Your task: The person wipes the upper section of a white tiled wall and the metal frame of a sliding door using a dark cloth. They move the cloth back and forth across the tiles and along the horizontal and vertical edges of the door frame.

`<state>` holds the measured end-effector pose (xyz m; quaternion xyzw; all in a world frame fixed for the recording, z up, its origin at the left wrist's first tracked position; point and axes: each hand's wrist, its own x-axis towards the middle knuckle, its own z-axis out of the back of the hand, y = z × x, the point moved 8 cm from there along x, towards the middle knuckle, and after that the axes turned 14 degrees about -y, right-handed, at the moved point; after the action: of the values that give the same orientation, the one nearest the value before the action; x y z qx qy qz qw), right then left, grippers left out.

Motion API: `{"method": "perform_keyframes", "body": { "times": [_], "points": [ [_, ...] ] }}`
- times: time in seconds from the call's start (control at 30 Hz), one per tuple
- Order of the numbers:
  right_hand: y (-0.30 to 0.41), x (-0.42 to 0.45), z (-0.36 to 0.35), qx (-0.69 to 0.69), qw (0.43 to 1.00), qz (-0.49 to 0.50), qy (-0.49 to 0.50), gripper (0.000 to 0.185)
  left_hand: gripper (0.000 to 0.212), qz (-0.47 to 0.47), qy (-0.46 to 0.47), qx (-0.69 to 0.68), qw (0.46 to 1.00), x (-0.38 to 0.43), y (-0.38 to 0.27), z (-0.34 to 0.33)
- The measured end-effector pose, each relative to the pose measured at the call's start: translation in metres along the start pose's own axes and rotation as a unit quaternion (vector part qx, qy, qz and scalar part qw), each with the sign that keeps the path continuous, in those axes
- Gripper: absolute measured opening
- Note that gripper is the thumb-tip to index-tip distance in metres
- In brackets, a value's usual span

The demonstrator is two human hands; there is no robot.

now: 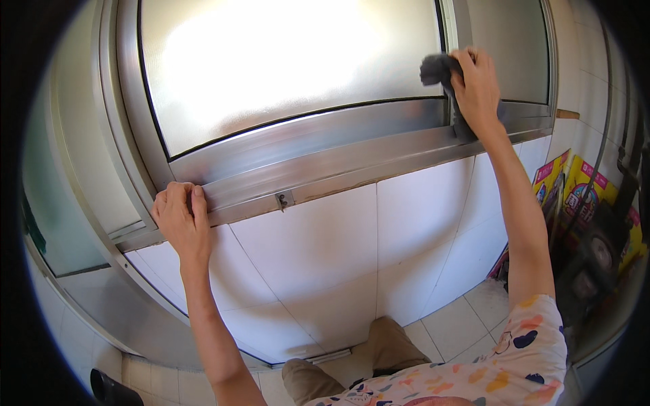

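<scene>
In front of me is a metal-framed window with a frosted glass pane (299, 66). My right hand (477, 89) grips a dark cloth (437, 70) at the upright frame member between two panes; part of the cloth hangs down to the lower rail. At the left end of the metal sill (325, 175), my left hand (182, 208) rests with its fingers curled over the edge. Whether it holds anything under the fingers is hidden.
White wall tiles (325, 238) run below the window. A small metal bracket (285, 199) juts from the sill's front. Colourful printed packaging (584, 188) and dark equipment (589, 264) stand at the right. A black cylindrical object (114, 388) is at lower left, near a framed door (76, 203).
</scene>
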<state>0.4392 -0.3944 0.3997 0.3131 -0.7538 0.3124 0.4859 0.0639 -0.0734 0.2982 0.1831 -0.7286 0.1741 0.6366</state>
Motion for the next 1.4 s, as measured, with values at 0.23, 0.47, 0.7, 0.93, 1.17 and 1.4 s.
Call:
{"method": "perform_keyframes", "body": {
  "times": [0.23,0.47,0.7,0.93,1.17,1.4],
  "points": [
    [-0.029,0.12,-0.043,-0.018,0.999,-0.006,-0.043,0.022,0.011,-0.014,-0.024,0.028,0.999,-0.004,0.004,0.0],
    [-0.065,0.073,-0.031,-0.015,0.997,0.016,-0.067,0.026,0.01,-0.014,-0.054,0.012,0.998,-0.01,0.001,-0.008],
    [-0.066,0.045,-0.025,0.041,0.996,0.0,-0.083,0.03,0.009,-0.01,-0.065,0.03,0.997,-0.008,-0.001,-0.006],
    [-0.077,0.094,-0.044,0.01,0.992,-0.052,-0.117,0.025,0.009,-0.022,-0.063,0.017,0.998,-0.01,0.0,-0.005],
    [-0.05,-0.029,0.005,0.058,0.996,-0.068,0.014,0.024,0.011,-0.016,-0.067,0.012,0.998,-0.007,0.0,-0.001],
    [-0.003,-0.053,0.029,0.098,0.99,-0.03,0.098,0.029,0.009,-0.012,-0.078,-0.005,0.997,-0.01,-0.004,-0.005]
  ]
}}
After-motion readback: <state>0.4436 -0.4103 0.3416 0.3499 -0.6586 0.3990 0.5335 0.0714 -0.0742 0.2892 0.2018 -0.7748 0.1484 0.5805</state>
